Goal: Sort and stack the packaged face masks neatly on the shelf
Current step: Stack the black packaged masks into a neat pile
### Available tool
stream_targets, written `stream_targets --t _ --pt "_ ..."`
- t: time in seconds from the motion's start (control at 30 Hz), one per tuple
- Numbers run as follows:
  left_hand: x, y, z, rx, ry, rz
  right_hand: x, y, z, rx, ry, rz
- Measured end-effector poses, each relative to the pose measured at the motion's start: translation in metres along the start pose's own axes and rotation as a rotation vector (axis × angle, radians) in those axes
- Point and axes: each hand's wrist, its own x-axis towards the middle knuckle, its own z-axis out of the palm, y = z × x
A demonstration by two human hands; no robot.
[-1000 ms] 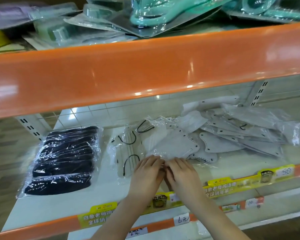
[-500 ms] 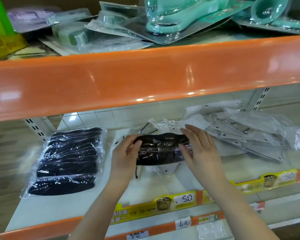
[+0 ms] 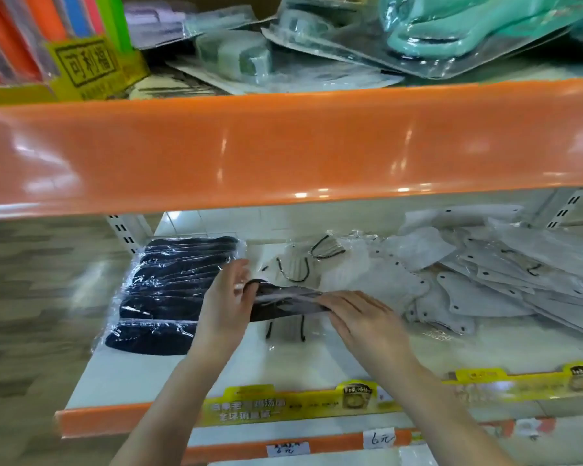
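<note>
A black packaged mask (image 3: 285, 302) hangs just above the white shelf (image 3: 142, 375), held between both hands. My left hand (image 3: 224, 309) grips its left end and my right hand (image 3: 364, 317) holds its right end from above. To the left lies a neat stack of black packaged masks (image 3: 169, 290). Behind the held mask sit a few white masks with black ear loops (image 3: 296, 267). A loose heap of white and grey packaged masks (image 3: 491, 280) spreads over the right side of the shelf.
An orange shelf lip (image 3: 283, 146) overhangs the mask shelf closely from above. On the upper shelf lie teal blister packs (image 3: 468, 25) and a yellow-labelled box (image 3: 88, 65). Yellow price strips (image 3: 300, 403) run along the front edge.
The black packaged mask came up out of the white pile between both hands. It has since moved left and down toward the black stack. The camera view shifted up and left.
</note>
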Motion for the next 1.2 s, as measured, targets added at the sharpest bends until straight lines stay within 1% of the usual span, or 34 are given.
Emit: stream_targets --t 0.03,0.07,0.1,0.13,0.2,0.3,0.47,0.53,0.6,0.67,0.77,1.03,1.2 --pt "-0.002 -0.006 -0.003 0.157 0.032 0.146 0.004 -0.003 0.003 0.005 0.011 -0.009" --pt "-0.004 -0.014 -0.005 0.262 0.058 0.303 0.009 -0.008 0.007 0.010 0.026 -0.013" --pt "-0.006 -0.021 -0.008 0.315 0.077 0.433 0.014 -0.013 0.010 0.013 0.045 -0.017" --pt "-0.009 -0.027 -0.012 0.343 0.088 0.527 0.020 -0.019 0.013 0.014 0.065 -0.026" --pt "-0.014 -0.033 -0.021 0.390 0.078 0.651 0.030 -0.031 0.019 0.022 0.102 -0.046" --pt "-0.017 -0.043 -0.039 0.480 0.124 0.744 0.045 -0.053 0.031 0.051 0.165 -0.073" --pt "-0.017 -0.081 -0.078 0.539 0.325 0.723 0.060 -0.094 0.062 0.158 0.202 -0.133" --pt "-0.018 -0.096 -0.091 0.574 0.378 0.707 0.061 -0.107 0.075 0.226 0.146 -0.169" --pt "-0.020 -0.111 -0.101 0.605 0.393 0.686 0.059 -0.119 0.089 0.257 0.033 -0.173" --pt "-0.023 -0.128 -0.106 0.630 0.372 0.659 0.054 -0.131 0.102 0.274 -0.070 -0.159" --pt "-0.028 -0.151 -0.109 0.650 0.291 0.622 0.047 -0.145 0.111 0.253 -0.189 -0.163" --pt "-0.031 -0.179 -0.117 0.593 0.055 0.536 0.042 -0.170 0.115 0.214 -0.297 -0.054" --pt "-0.028 -0.182 -0.123 0.613 -0.045 0.501 0.040 -0.182 0.116 0.172 -0.378 0.014"
